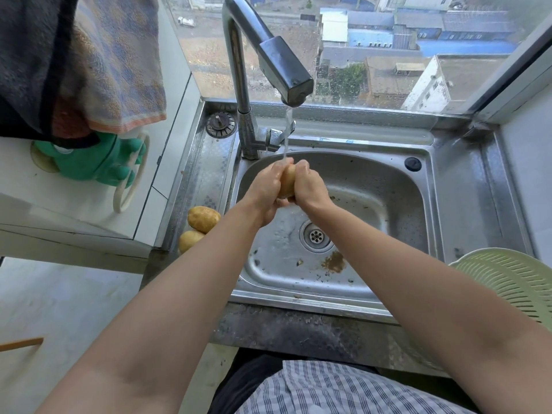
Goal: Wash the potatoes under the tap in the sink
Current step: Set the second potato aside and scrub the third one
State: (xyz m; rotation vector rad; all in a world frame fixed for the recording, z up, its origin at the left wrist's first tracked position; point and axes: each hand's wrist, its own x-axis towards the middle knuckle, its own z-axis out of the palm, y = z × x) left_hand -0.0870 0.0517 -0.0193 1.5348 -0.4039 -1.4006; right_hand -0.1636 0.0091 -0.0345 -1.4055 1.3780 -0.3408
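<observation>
Both hands meet over the back part of the sink (397,186), right under the tap (268,64). The left hand (265,189) and the right hand (310,186) press together from two sides on one potato (287,180), so the grip is closed around it. The potato stands almost upright between the palms; only a narrow strip of its skin shows in the gap between the hands, and the rest is covered by them. A thin stream of water (287,132) falls from the tap and lands on the top of the potato, just where the fingertips of the two hands come near each other.

Below the grip, closer to the person, is the drain (316,236) in the bottom of the sink, and near it lie some brown bits of dirt (335,262).

To the left of the grip, outside the basin, two more potatoes (203,219) lie on the steel surface (209,162), one touching the other. The left forearm hides part of the nearer one.

Far to the right of the grip, at the edge of the view, a pale green strainer (507,279) sits beside the sink.
</observation>
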